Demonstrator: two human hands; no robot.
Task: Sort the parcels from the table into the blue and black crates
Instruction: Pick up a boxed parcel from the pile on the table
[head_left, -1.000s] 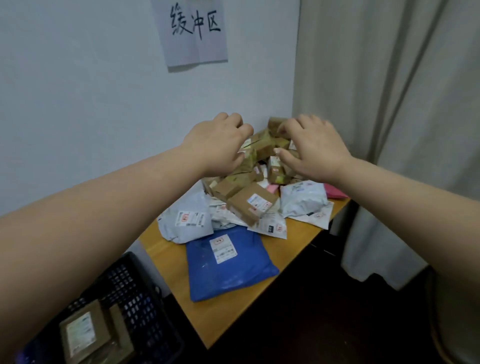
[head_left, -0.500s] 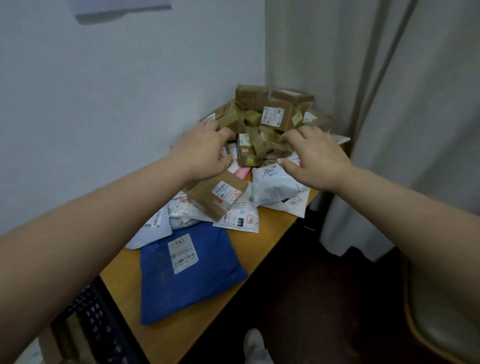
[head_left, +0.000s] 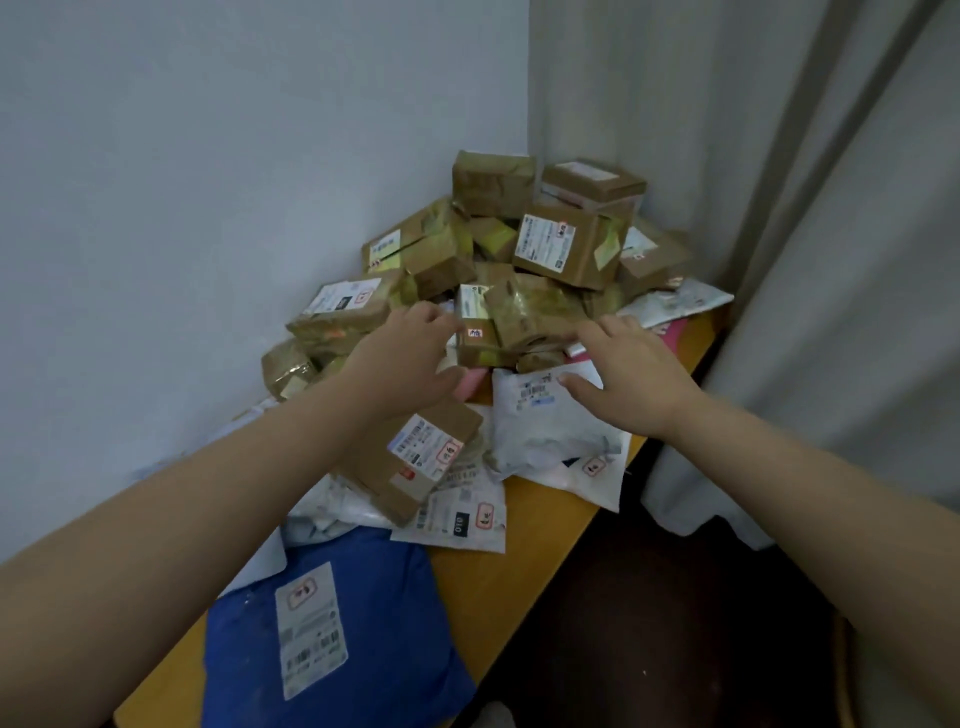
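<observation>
Both hands have opened and moved apart around one box.
Left hand and right hand, fingers wide, flank the box; pulling it may topple the pile at 12 o'clock.

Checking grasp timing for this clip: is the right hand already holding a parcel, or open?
Open. The right hand has its fingers spread above the white mailer bag, curled round nothing; whether the fingertips touch a parcel cannot be told.
</observation>
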